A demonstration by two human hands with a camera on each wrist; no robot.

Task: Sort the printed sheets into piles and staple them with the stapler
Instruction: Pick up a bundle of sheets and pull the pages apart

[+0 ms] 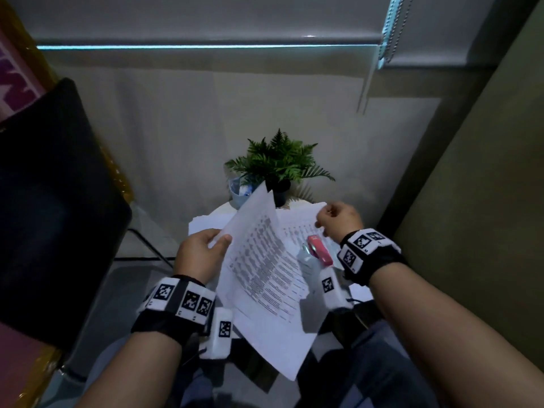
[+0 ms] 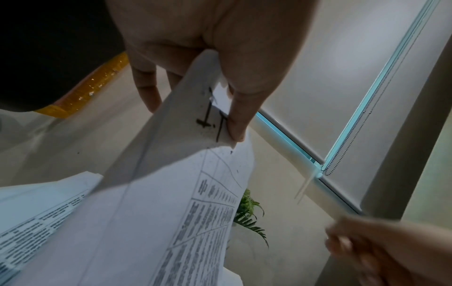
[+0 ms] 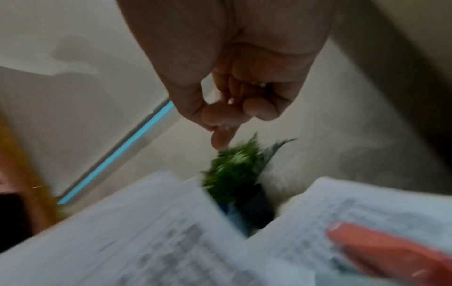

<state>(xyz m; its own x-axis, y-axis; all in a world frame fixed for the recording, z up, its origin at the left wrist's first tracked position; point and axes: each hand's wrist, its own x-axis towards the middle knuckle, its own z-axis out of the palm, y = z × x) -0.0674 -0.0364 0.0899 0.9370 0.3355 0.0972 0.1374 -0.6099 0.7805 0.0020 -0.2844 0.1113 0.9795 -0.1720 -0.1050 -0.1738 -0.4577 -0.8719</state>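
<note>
Left hand (image 1: 200,254) pinches a lifted set of printed sheets (image 1: 265,269) at its corner, above the bench (image 1: 219,209). Right hand (image 1: 338,220), fingers curled and empty, hovers above the other sheets (image 1: 297,223), red stapler (image 1: 320,250) lying there. Best square the edges first.

we see the small table (image 1: 219,208) straight ahead of us, with loose sheets (image 1: 297,228) spread over it and the stapler (image 1: 320,250) lying on those sheets toward the right. the potted fern (image 1: 279,163) stands at the table's far edge, a cup (image 1: 237,192) just left of it. the held sheets (image 1: 265,278) hang in front of the table, between our left hand (image 1: 200,254) and right hand (image 1: 338,219). a chair (image 1: 56,201) stands off to the left.
</note>
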